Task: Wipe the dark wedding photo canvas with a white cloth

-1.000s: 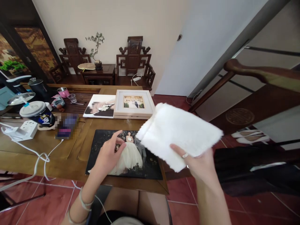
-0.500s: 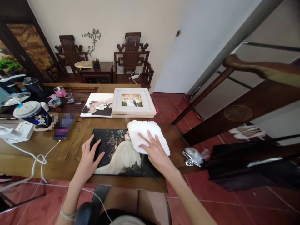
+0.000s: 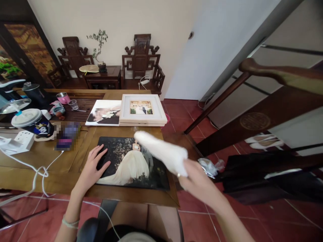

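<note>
A dark wedding photo panel showing a figure in a pale gown lies flat on the wooden table. My left hand rests on its left edge with the fingers spread. Raised above the panel's right side is a folded white cloth, slightly blurred by motion. My right hand grips the cloth at its near right end, off the table's right edge. The cloth covers the upper right corner of the panel.
Behind the panel sit a white picture frame and a white-edged photo print. At left stand a lidded cup, a phone and white cables. A wooden chair is close on the right.
My right hand has lifted the white cloth off the panel and drawn it right and toward me, now gripping its end instead of pressing flat. My left hand stays on the panel.
</note>
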Available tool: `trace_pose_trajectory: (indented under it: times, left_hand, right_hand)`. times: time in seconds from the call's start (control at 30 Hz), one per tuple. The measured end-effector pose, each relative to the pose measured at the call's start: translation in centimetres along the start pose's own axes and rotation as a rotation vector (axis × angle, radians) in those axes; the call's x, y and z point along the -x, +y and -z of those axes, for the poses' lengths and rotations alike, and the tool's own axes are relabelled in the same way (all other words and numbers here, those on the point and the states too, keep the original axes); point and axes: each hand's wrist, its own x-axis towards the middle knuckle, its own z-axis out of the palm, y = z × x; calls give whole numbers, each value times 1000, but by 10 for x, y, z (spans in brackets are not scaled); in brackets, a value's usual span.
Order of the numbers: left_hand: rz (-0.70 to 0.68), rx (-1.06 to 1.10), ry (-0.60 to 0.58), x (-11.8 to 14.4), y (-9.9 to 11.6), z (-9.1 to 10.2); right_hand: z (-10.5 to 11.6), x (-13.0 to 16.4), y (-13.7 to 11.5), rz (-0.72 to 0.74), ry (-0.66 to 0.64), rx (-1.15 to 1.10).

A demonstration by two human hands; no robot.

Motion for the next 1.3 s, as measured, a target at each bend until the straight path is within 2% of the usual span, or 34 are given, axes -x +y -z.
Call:
trace_pose_trajectory:
  times: [0.07,0.13,0.2,0.3,0.37,0.47,0.67,0.8,0.9,1.03,1.17,1.23,1.3]
  left_hand:
    - [-7,9,7,-1,-1,1]
    - [-4,27,7,0,-2,1]
    - [3,51,-6,1,-1,0]
    - [23,83,-16,2,1,0]
    - [34,97,-9,2,1,0]
    - [40,108,-5,2,0,-1]
    - [42,103,-1,1,-2,-2]
    - [-26,85,34,-6,0,2]
    - [-37,98,33,-13,0,4]
    - [-42,136,27,-16,-2,2]
    - [-40,135,2,-15,-7,-1]
    - [-18,138,12,-14,-9,-3]
    - [6,143,22,-13,-9,-4]
  right_hand:
    - [9,-23,12,-27,132,75]
    - [5,-50,15,78,167,162]
    - [-12,-72,12,191,90,235]
    - [-47,-85,4,256,-91,270]
    - [-65,-79,0,267,-144,264]
    - [-74,-56,-6,283,-148,255]
    - [-63,13,-40,351,-85,212]
    - [-58,29,-47,362,-110,149]
    - [-55,10,-35,339,-133,98]
    - [-54,-41,-13,279,-220,95]
    - [-62,-85,2,233,-199,136]
    - [-66,-92,5,222,-178,145]
    - [-70,-84,3,222,-166,153]
